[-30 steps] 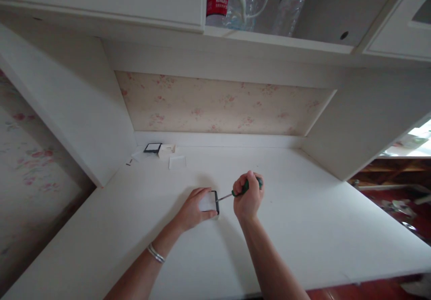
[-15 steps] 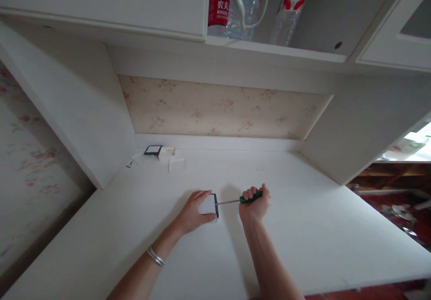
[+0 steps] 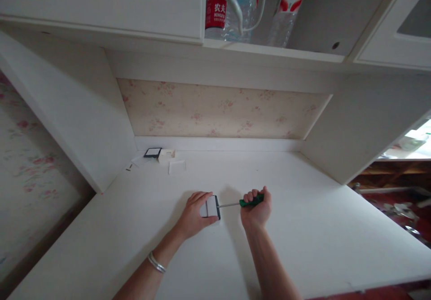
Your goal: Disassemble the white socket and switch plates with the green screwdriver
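My left hand [image 3: 197, 212] grips a small white block with a black edge [image 3: 212, 206], thumb on the near side and fingers on the far side. A dark line runs across the block's white face. My right hand [image 3: 256, 208] is wrapped round the green handle of a screwdriver [image 3: 229, 205]. Its thin metal shaft points left, and the tip meets the black edge of the block. Whether the tip sits in a slot is too small to tell. A silver bracelet circles my left wrist.
Behind my hands on the white tabletop [image 3: 303, 228] lie a black-framed white plate [image 3: 152, 152], a small cream box-like part [image 3: 166, 155] and a thin clear frame [image 3: 177, 167]. Plastic bottles [image 3: 215, 10] stand in the overhead cabinet. Side panels rise left and right.
A dark line now shows across the block's white face, where it looked plain before. Both hands sit almost in the same place, the screwdriver still against the black edge.
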A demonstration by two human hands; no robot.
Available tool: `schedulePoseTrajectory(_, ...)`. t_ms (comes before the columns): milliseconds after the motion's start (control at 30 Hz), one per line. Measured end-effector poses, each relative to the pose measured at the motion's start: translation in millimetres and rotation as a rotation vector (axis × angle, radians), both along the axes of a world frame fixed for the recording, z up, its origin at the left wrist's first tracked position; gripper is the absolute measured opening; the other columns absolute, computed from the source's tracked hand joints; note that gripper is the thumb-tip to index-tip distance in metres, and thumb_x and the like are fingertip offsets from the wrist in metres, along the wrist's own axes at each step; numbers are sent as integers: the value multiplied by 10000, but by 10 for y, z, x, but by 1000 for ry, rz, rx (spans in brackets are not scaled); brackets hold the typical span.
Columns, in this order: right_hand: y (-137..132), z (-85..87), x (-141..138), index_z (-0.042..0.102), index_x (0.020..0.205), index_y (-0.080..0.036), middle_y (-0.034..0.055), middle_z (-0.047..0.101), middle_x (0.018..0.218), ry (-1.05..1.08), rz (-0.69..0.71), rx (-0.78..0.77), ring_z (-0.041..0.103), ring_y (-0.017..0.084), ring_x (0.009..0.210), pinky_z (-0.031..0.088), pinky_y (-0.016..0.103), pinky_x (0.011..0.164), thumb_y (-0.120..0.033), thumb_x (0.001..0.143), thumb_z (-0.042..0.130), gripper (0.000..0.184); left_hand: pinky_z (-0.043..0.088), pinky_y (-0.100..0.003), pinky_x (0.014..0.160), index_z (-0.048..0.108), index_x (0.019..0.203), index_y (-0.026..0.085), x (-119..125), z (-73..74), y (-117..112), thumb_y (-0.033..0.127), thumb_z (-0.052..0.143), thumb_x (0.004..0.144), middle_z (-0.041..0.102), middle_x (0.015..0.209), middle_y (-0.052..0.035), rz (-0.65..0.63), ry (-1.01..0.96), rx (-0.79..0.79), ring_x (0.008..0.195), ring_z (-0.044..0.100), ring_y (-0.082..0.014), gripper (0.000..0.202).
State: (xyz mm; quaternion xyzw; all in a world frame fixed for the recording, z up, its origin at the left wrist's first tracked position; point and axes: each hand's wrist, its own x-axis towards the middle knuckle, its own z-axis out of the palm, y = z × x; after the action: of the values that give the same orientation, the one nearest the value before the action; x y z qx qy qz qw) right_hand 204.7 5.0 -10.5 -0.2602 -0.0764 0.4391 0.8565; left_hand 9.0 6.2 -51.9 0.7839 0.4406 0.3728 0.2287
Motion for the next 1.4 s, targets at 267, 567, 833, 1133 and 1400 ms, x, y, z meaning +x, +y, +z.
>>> schedulePoseTrajectory(267, -73, 162, -77, 448, 687, -203, -74, 410, 576, -208, -7, 88, 391, 78, 429, 311, 211, 380, -338, 824, 561, 223, 346, -425, 1017, 497, 1221, 255, -144, 68, 88, 342, 692, 719, 521, 1211, -62, 143, -115, 4, 1162, 444, -245, 545)
schedulePoseTrajectory(567, -63, -64, 15, 464, 662, -184, -58, 429, 601, -28, 78, 43, 432, 75, 514, 377, 192, 456, -313, 815, 567, 225, 440, -393, 903, 463, 1211, 198, -536, -140, 363, 392, 640, 741, 526, 1201, -89, 430, -63, 33, 1110, 498, -255, 539)
schedulePoseTrajectory(833, -37, -156, 61, 505, 748, -206, -52, 503, 653, -68, 92, 12, 492, 97, 594, 434, 220, 538, -241, 777, 619, 123, 391, -348, 960, 510, 1174, 144, -774, -187, 594, 382, 621, 734, 578, 1157, -99, 552, 255, 19, 1089, 518, -253, 512)
schedulePoseTrajectory(1133, -1, -226, 98, 518, 751, -200, -49, 519, 674, -89, 0, -85, 510, 92, 608, 436, 199, 534, -241, 744, 654, 143, 392, -363, 911, 582, 1114, 163, -1067, -110, 952, 462, 535, 761, 580, 1133, -105, 698, 585, -66, 1046, 516, -284, 465)
schedulePoseTrajectory(1400, 0, -222, 62, 506, 729, -192, -44, 511, 642, -78, 72, -85, 484, 90, 592, 418, 186, 524, -253, 752, 647, 155, 407, -371, 835, 613, 1080, 238, -905, -60, 1261, 506, 496, 763, 561, 1062, -89, 631, 653, -108, 1001, 507, -286, 432)
